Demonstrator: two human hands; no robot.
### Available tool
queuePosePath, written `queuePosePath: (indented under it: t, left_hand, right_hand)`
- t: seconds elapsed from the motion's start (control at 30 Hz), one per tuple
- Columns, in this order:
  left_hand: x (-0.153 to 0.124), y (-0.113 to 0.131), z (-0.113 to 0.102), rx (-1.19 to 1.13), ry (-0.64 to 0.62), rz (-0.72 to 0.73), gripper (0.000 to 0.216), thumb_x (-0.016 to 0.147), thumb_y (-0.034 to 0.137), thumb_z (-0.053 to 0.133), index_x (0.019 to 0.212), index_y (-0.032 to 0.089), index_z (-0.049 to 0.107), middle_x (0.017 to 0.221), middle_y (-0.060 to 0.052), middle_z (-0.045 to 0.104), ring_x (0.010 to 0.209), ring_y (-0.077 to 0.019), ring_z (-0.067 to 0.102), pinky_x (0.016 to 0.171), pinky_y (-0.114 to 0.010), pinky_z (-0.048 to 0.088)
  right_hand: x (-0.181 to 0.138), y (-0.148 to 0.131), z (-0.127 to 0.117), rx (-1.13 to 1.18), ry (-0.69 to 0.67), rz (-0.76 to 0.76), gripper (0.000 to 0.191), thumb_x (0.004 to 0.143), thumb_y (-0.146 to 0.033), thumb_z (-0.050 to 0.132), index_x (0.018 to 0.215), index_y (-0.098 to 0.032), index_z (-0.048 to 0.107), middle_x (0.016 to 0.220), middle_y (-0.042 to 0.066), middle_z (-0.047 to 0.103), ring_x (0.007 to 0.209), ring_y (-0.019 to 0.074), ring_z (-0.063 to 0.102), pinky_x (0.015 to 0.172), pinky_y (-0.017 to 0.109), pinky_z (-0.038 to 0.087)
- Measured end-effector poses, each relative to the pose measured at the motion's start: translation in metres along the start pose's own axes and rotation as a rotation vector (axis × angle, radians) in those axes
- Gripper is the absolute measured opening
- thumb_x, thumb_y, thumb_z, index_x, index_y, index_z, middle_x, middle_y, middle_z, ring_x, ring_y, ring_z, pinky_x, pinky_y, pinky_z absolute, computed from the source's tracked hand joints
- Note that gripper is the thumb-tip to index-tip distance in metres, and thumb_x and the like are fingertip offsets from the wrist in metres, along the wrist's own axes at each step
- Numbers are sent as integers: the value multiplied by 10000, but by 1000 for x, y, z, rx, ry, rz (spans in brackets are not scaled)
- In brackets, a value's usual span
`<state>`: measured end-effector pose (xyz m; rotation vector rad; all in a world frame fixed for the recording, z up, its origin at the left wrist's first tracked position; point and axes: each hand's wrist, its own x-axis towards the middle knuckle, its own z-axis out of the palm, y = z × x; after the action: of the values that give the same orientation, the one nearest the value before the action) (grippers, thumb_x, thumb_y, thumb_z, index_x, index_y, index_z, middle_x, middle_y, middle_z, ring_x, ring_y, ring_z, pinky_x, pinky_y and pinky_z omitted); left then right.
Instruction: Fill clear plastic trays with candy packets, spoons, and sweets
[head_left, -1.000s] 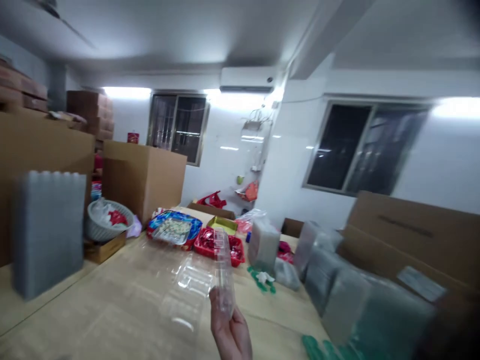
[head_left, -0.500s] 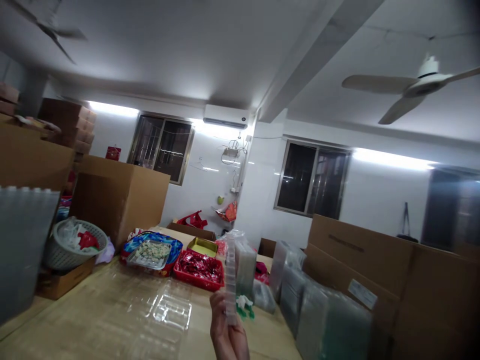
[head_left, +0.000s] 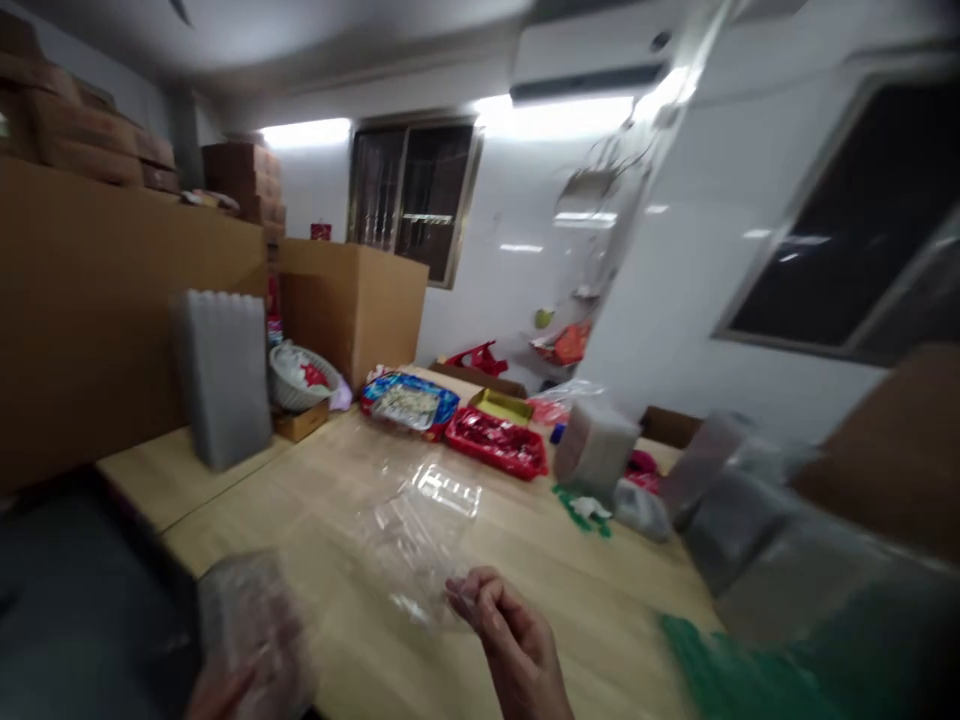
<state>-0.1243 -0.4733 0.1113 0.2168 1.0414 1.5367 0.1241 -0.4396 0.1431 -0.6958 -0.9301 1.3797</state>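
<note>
Right hand (head_left: 517, 650): low centre of view, fingers (head_left: 480, 598) curled and pinching the near edge of a clear tray (head_left: 420, 530).
Clear tray: thin see-through plastic, moulded into small compartments, glossy with white glints; it lies open over the worktop (head_left: 525, 560) and the wood shows through it. Its outline is blurred, so the compartment count cannot be told.
Left hand (head_left: 225, 690): at the bottom edge, mostly cut off; its fingers close around a stack of clear trays (head_left: 251, 625). The grip is blurred and not seen in detail.
Stack: cloudy, pinkish-grey in the blur, upright just beside the worktop's near left corner.
Worktop: pale wood, running away from the camera.
Far end: a red tray (head_left: 499, 442) of red packets, a blue tray (head_left: 409, 402) with pale contents, a yellow box (head_left: 501, 404).
Left: a grey ribbed pack (head_left: 223, 375) standing upright, a basket (head_left: 298, 380), a carton (head_left: 352, 305).
Right: wrapped bundles (head_left: 735, 500) of clear packaging, blurred; green bits (head_left: 581, 510) near them on the wood.
</note>
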Motion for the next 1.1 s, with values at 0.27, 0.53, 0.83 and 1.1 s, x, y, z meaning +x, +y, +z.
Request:
queuePosePath:
  t: [0.27,0.53,0.83,1.1]
  left_hand:
    - [-30,11,-44,1,159,15,863,478,275,821,1270,177,491,935,-69,722,891,-318,668,824,-440,527]
    - [-24,0,-51,10,85,-73,870,539,290,832,1312,220,439,1003,-86,706,964,-347,652,877,-518,510]
    - [-17,-4,-29,52,167,-67,828,466,292,838,1217,187,505,879,-60,714,830,-295,679,776,-428,540]
    - [6,-34,49,278,-178,86,622,472,407,840,991,165,600,758,-31,663,705,-189,610,648,-288,474]
  right_hand:
    - [-27,82,-6,149,148,631,380,544,-389,854,675,-119,620,669,32,635,691,205,662,638,333,539]
    - [-15,106,-29,-269,228,433,491,609,-592,728,790,-141,659,809,87,659,804,262,655,714,401,554]
    - [-36,104,-32,-1001,-3,-116,462,800,-407,586,1208,-192,569,1303,153,516,1230,312,461,1045,520,362]
    - [-3,41,23,-526,-388,6,215,803,-435,634,868,-235,679,981,63,630,966,212,601,873,326,460]
